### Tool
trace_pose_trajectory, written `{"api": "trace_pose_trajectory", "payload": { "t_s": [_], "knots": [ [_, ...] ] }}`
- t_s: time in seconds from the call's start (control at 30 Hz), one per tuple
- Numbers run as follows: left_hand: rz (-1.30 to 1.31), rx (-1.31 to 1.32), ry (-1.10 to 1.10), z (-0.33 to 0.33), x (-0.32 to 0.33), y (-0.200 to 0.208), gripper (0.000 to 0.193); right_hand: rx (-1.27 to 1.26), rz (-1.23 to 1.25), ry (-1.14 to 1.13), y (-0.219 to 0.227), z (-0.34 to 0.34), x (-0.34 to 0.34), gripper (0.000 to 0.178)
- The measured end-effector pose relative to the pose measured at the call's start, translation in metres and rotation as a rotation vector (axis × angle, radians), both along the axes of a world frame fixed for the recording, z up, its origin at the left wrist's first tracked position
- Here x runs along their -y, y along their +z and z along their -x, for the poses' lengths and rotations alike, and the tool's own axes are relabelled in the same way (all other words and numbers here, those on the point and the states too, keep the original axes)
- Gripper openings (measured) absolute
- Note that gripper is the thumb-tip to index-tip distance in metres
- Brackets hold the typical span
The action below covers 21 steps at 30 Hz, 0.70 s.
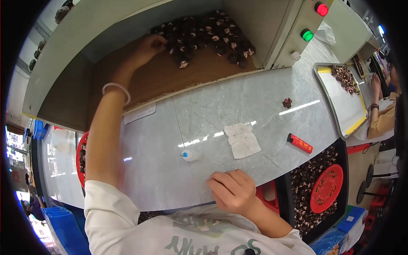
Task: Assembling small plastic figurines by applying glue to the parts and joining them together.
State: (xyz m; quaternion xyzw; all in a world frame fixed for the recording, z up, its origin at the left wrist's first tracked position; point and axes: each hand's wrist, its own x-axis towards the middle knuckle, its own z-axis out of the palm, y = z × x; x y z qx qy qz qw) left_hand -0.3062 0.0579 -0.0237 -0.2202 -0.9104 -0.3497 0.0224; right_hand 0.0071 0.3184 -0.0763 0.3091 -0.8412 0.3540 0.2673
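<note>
My left hand (151, 46) reaches deep into an open-fronted cabinet (187, 85). Its fingers are curled at the left edge of a pile of small dark figure heads with pale faces (199, 36); whether one is between the fingertips is hard to make out. Low over the near table edge, my right hand (233, 190) is closed in a loose fist, back upward, hiding whatever may be inside. Beyond it on the table lie a crumpled white cloth (242, 141) and a small white bottle with a blue tip (191, 155).
One dark piece (287, 103) and a red lighter (300, 143) lie on the table's right side. A metal tray (340, 97) holds small pieces. Below right, a black bin (299, 204) of dark pieces carries a red plate (327, 188). Another person's arm (380, 121) is at far right.
</note>
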Motion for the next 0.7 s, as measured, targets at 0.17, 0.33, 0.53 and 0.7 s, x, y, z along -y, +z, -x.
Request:
{"api": "trace_pose_trajectory", "payload": {
  "t_s": [0.17, 0.33, 0.53, 0.7],
  "knots": [
    [-0.061, -0.142, -0.03, 0.013, -0.019, -0.033, 0.019, -0.025, -0.008, -0.008, 0.0, 0.001, 0.0, 0.016],
    [0.002, -0.081, 0.003, -0.004, -0.014, -0.019, 0.021, 0.028, -0.016, 0.026, 0.005, 0.003, 0.0, 0.02],
    [-0.115, -0.055, -0.023, -0.082, -0.003, 0.043, 0.02, 0.245, 0.273, 0.058, 0.018, 0.002, -0.002, 0.022],
    [-0.434, 0.16, 0.031, -0.193, -0.01, 0.078, 0.021, 0.388, 0.286, -0.098, 0.04, 0.018, 0.011, 0.025]
  ]
}}
